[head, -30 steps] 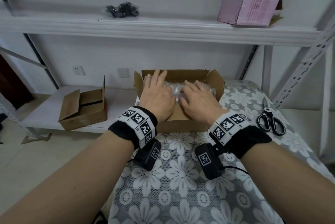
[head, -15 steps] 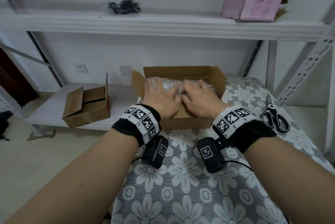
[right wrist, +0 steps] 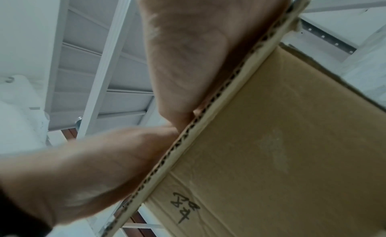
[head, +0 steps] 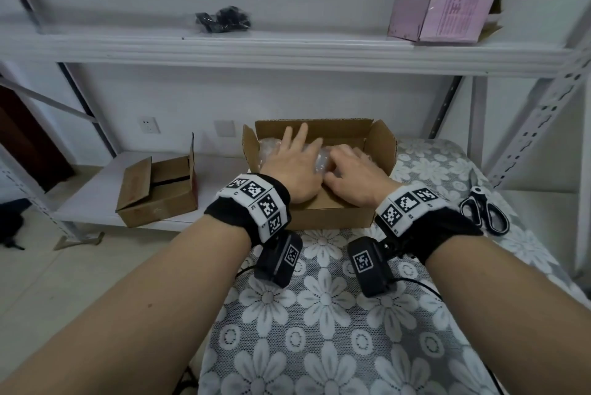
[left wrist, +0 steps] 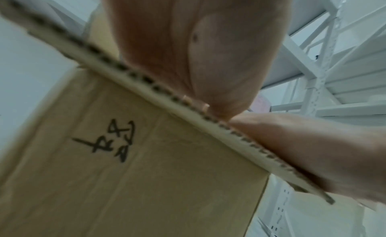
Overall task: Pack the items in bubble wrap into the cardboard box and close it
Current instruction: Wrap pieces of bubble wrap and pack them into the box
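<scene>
An open cardboard box (head: pixel 319 218) stands on the flowered table with its flaps up. A clear bubble-wrapped bundle (head: pixel 268 148) lies inside, mostly covered by my hands. My left hand (head: pixel 292 161) lies on the bundle with its fingers straight and spread, pointing at the back wall. Beside it, my right hand (head: pixel 350 164) rests on the bundle with its fingers bent down over the wrap. Both wrist views show only a palm, a thumb and the box's front wall (left wrist: pixel 146 174) (right wrist: pixel 282 141); the fingers are hidden behind the rim.
Black scissors (head: pixel 483 212) lie on the table right of the box. A smaller cardboard box (head: pixel 156 193) sits on the low shelf at the left. A pink box (head: pixel 444 10) and a black bag (head: pixel 224 18) are on the upper shelf. Shelf uprights (head: pixel 527 126) stand at the right.
My left hand's fingers have straightened and reached toward the back wall. My right hand's fingers have bent down onto the wrap. Both hands stay in the box.
</scene>
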A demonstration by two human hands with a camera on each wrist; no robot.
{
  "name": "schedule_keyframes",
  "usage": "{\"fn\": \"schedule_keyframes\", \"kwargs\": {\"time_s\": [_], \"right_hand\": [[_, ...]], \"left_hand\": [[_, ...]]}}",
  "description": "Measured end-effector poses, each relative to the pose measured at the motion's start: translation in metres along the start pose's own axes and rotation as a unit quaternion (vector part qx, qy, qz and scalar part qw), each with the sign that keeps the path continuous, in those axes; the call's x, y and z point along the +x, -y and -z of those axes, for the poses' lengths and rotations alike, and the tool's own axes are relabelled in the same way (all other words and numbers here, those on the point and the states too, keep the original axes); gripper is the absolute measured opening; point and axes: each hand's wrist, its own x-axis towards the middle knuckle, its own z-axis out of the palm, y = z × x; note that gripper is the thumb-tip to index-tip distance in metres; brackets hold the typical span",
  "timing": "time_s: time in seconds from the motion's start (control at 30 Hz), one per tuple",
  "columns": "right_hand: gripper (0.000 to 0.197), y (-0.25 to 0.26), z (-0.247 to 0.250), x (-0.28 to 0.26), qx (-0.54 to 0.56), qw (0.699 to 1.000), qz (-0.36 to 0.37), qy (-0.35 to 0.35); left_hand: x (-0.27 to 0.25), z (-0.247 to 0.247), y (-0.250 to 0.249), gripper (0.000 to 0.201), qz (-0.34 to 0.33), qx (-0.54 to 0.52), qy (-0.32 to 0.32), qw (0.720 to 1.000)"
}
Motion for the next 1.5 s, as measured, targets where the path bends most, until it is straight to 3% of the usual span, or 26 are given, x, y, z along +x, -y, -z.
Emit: {"fn": "schedule_keyframes", "kwargs": {"time_s": [0.1, 0.2, 0.37, 0.53, 0.67, 0.83, 0.9, 1.0, 1.07, 1.13, 1.23, 1.3, 1.5], "right_hand": [[0.041, -0.006, -0.002, -0.003, -0.006, 1.000, 0.019, -0.006], [0.041, -0.006, -0.004, -0.001, -0.007, 1.000, 0.014, 0.001], [0.030, -0.008, -0.004, -0.002, -0.023, 0.999, 0.022, 0.009], [0.039, -0.012, -0.013, -0.016, -0.039, 0.999, 0.026, -0.007], [0.044, -0.004, -0.013, -0.017, -0.050, 0.999, 0.008, -0.010], [0.044, 0.005, -0.013, -0.024, -0.046, 0.999, -0.013, -0.011], [0.045, 0.008, -0.009, -0.027, -0.042, 0.999, -0.018, -0.012], [0.049, 0.020, -0.004, -0.029, -0.049, 0.998, -0.014, -0.030], [0.053, 0.033, -0.002, -0.027, -0.057, 0.997, 0.014, -0.057], [0.057, 0.045, -0.001, -0.022, -0.066, 0.995, 0.046, -0.064], [0.070, 0.057, 0.001, -0.011, -0.086, 0.993, 0.067, -0.035], [0.083, 0.059, 0.008, -0.002, -0.102, 0.993, 0.062, -0.009], [0.123, 0.057, 0.026, 0.029, -0.129, 0.988, 0.001, 0.087]], "left_hand": [[0.000, -0.003, 0.003, 0.062, 0.020, -0.021, 0.065, 0.997], [0.002, -0.001, 0.002, 0.062, 0.041, -0.020, 0.083, 0.996], [-0.001, -0.004, -0.003, 0.060, 0.044, -0.044, 0.072, 0.995], [-0.020, -0.024, 0.005, 0.062, 0.043, 0.019, -0.018, 0.999], [-0.017, -0.021, 0.010, 0.065, 0.078, -0.009, 0.027, 0.997], [-0.011, -0.011, 0.015, 0.068, 0.069, -0.043, 0.058, 0.995], [-0.021, -0.013, 0.015, 0.068, 0.044, -0.079, 0.008, 0.996], [-0.039, -0.015, 0.021, 0.059, -0.006, -0.125, -0.205, 0.971], [-0.046, -0.013, 0.030, 0.059, 0.012, -0.107, -0.340, 0.934], [-0.050, -0.012, 0.040, 0.068, 0.073, -0.122, -0.394, 0.908], [-0.048, -0.016, 0.057, 0.088, 0.141, -0.242, -0.325, 0.903], [-0.040, -0.023, 0.067, 0.093, 0.137, -0.303, -0.263, 0.906], [-0.030, -0.035, 0.065, 0.074, 0.062, -0.336, -0.235, 0.910]]}}
